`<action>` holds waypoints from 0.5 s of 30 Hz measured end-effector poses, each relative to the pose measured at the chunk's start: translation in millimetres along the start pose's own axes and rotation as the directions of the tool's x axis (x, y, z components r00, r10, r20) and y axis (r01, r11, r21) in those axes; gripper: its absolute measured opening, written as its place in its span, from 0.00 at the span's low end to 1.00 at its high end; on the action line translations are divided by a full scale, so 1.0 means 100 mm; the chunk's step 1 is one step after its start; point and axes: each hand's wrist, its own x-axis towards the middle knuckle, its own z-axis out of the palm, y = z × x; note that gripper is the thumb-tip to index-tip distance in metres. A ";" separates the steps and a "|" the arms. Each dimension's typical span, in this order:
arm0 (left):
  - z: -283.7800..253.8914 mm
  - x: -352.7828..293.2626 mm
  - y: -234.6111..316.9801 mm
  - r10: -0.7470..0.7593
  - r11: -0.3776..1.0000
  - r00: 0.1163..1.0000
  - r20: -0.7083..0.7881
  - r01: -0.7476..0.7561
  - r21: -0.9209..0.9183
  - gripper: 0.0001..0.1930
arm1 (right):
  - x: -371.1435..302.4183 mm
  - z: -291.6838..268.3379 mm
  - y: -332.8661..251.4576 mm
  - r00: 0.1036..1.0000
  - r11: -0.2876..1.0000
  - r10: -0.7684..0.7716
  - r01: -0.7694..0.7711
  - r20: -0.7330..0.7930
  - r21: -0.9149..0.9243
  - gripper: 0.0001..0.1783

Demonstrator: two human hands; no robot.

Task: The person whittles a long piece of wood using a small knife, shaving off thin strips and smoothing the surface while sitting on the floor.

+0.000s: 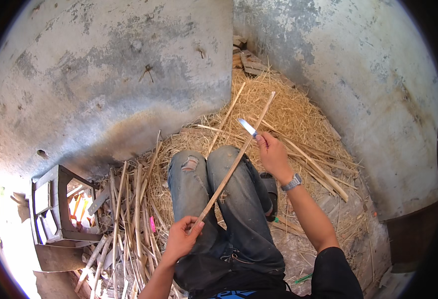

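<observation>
My left hand (183, 238) is closed round the near end of a long, flat bamboo strip (229, 172). The strip slants up and to the right across my knees, its far end above the straw. In my right hand (273, 153) is a knife (247, 126) with a short bright blade, gripped by its handle. The blade points up and to the left, crossing close to the strip's left edge; whether it touches the strip I cannot tell. Most of the knife's handle is hidden by my fingers.
Loose straw and shavings (289, 107) cover the floor ahead, with several split strips (318, 172) lying to the right. More long strips (138, 199) lie on the left beside a dark wooden frame (54, 209). Worn grey walls (179, 60) stand ahead and at the right.
</observation>
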 end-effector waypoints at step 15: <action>0.07 -0.02 -0.07 -0.085 0.992 0.996 0.004 0.085 -0.091 0.16 | 0.06 0.37 0.20 0.993 0.986 -0.108 0.113 0.051 -0.119 0.27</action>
